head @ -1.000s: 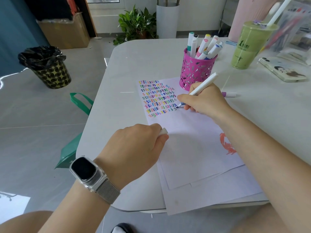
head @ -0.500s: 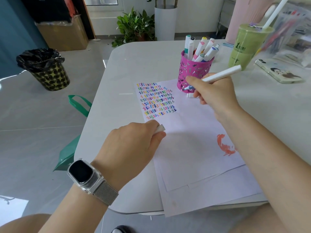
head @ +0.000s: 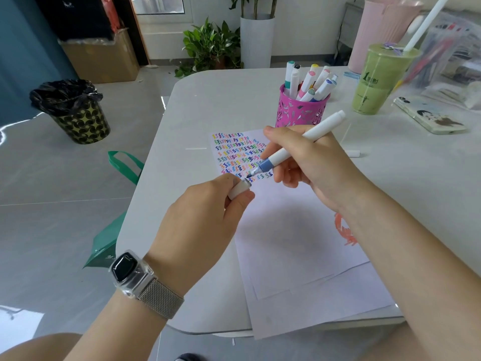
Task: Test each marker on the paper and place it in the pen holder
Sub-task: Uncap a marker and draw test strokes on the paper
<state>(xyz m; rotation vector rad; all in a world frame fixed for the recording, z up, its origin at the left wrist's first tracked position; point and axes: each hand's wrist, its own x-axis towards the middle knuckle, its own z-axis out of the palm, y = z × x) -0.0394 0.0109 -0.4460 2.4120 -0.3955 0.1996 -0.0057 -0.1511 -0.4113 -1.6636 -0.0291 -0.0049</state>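
Note:
My right hand (head: 309,162) grips a white marker (head: 320,131) with a blue-grey nib end, held above the paper with the nib pointing down-left. My left hand (head: 205,214) pinches the marker's white cap (head: 240,188), its open end right at the nib tip. The white paper (head: 294,238) lies under both hands, with rows of coloured squiggles (head: 239,155) at its top left. A pink pen holder (head: 299,110) with several markers stands just beyond the paper.
A green drink cup with a straw (head: 377,79) and a phone (head: 432,118) lie at the right. Another marker (head: 352,153) lies on the table behind my right hand. A red scribble (head: 343,230) marks the paper. A bin (head: 73,110) stands on the floor at left.
My right hand lifted the marker off the paper and brought it toward me. My left hand rose from the paper with the cap, meeting the nib.

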